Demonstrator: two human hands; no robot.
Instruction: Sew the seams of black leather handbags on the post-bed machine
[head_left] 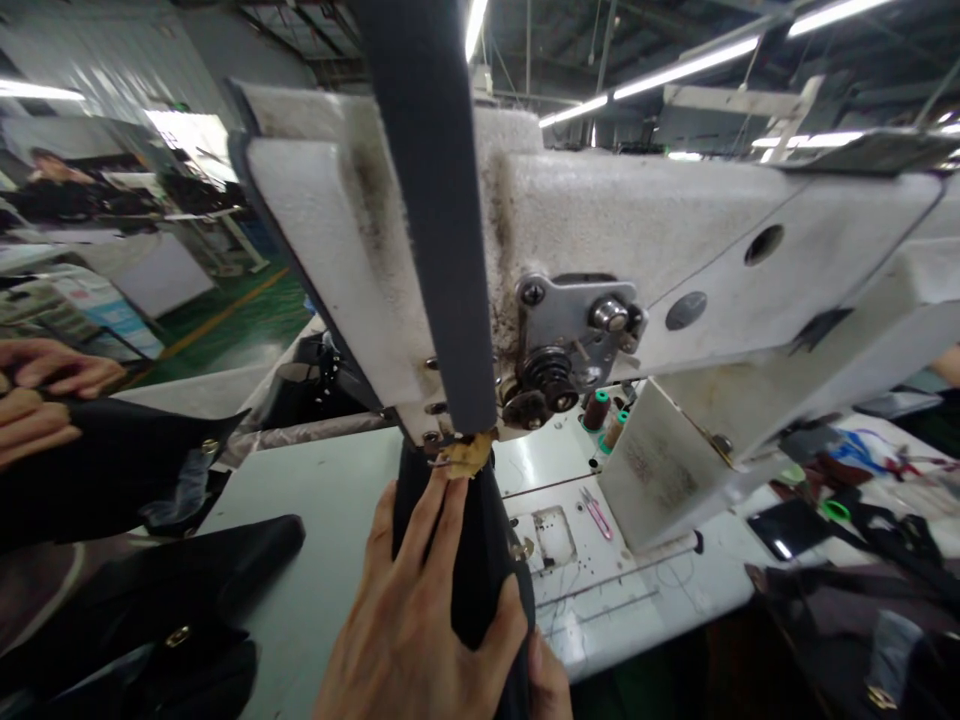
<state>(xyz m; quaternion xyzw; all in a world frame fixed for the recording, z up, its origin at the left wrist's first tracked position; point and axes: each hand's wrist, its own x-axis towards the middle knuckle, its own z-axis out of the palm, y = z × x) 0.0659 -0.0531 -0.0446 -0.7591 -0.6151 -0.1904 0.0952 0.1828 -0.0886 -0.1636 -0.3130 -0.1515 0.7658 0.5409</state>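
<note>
From my remote feed, I find the black, smooth fabric piece (469, 590) directly below the head of the white, stained metal sewing machine (637, 220), its near part running down toward the wearer. The left hand (420, 610) lies palm down on it, fingers stretched forward and thumb spread to the right, pressing rather than clenched. Of the right hand (551, 680) I see only a little, beside the fabric's right edge, so I cannot tell whether it grasps anything. The left fingertips reach the ragged tan scrap (466, 457) at the lower end of the dark grey flat band (439, 220); the needle area is hidden behind these. To handle this well, I'd keep the pressure light and even, let the thumb steady the right edge, and smooth out any fold. I'd judge those fingertips too near the mechanism for comfort, so I'd want them farther back.
</note>
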